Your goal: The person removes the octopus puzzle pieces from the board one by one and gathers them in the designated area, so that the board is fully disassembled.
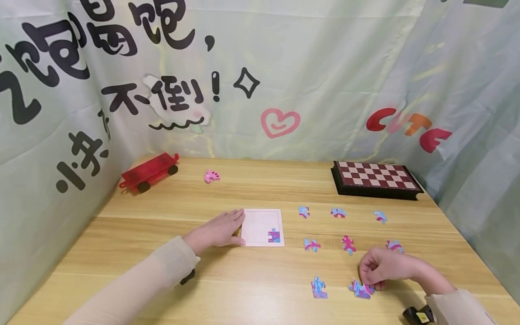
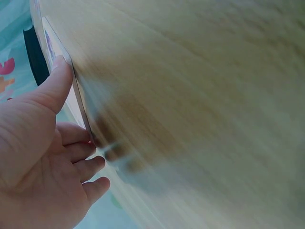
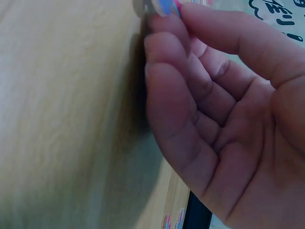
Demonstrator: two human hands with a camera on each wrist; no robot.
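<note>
A pale square puzzle board (image 1: pixel 256 225) lies on the wooden table, one blue-and-purple jigsaw piece (image 1: pixel 274 235) in its lower right corner. My left hand (image 1: pixel 221 229) rests against the board's left edge, thumb on its rim and fingers extended, as the left wrist view also shows. At the front right, my right hand (image 1: pixel 386 266) pinches a blue, pink and purple puzzle piece (image 1: pixel 361 290) between thumb and index finger. Only a bit of that piece (image 3: pixel 166 5) shows at the top of the right wrist view; the other fingers are curled below it.
Several loose puzzle pieces lie right of the board, among them a blue one (image 1: pixel 318 288) and a mostly pink one (image 1: pixel 348 244). Behind stand a checkered game box (image 1: pixel 375 178), a red toy wagon (image 1: pixel 149 172) and a pink piece (image 1: pixel 211 176). A printed curtain (image 1: pixel 321 81) surrounds the table.
</note>
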